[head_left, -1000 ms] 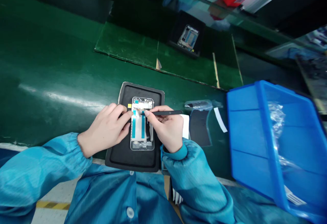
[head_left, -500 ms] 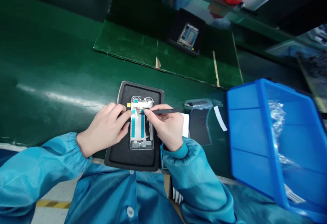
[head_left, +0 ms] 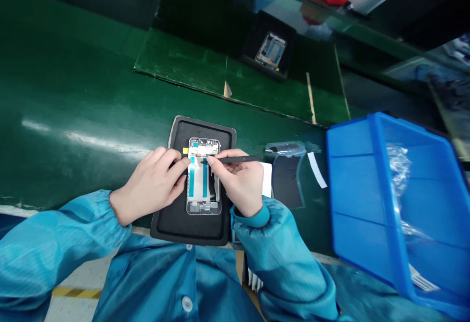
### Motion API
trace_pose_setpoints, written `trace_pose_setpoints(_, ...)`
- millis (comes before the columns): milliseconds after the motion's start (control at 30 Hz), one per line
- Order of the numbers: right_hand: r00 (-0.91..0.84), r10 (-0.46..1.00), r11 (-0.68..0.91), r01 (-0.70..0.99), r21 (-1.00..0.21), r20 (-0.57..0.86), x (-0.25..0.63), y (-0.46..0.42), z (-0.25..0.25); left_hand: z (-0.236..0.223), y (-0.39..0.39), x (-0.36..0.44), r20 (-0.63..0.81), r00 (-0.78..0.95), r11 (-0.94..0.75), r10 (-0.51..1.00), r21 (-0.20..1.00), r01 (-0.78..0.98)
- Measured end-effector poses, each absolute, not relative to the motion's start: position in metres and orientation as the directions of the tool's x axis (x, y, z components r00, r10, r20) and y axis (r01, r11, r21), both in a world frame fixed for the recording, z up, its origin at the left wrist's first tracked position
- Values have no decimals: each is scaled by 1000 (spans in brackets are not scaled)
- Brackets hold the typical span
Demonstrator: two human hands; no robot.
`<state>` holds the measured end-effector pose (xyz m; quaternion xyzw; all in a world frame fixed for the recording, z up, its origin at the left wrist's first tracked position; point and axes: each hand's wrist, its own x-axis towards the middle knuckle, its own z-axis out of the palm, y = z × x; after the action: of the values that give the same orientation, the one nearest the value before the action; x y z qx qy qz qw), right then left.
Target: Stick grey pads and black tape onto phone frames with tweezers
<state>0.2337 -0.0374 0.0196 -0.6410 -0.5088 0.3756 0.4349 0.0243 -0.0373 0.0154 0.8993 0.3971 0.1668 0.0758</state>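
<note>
Head view, lower centre: opened smartphone (head_left: pixel 199 185) lies in black foam tray (head_left: pixel 169 224). Right hand (head_left: pixel 245 185): my fingers pinch a slim black tool (head_left: pixel 240 159), probably tweezers, its tip over the phone's upper part. Left hand (head_left: pixel 149 187): fingers curled at the phone's left edge; cannot tell if they grip. Step, judged: fine tip work. Next move calls for a braced phone and light tip pressure.

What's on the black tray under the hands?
An opened phone with teal strips. The left hand covers part of the tray; the right hand, holding a black tool, hides part of the phone's right edge. What they cover is unseen.
</note>
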Motion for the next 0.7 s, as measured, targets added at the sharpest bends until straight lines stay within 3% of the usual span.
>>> trace_pose_setpoints(700,188,978,-133,258,-957,-85,236,-36,19,14,-38,24,241,626,-671,741,272,690)
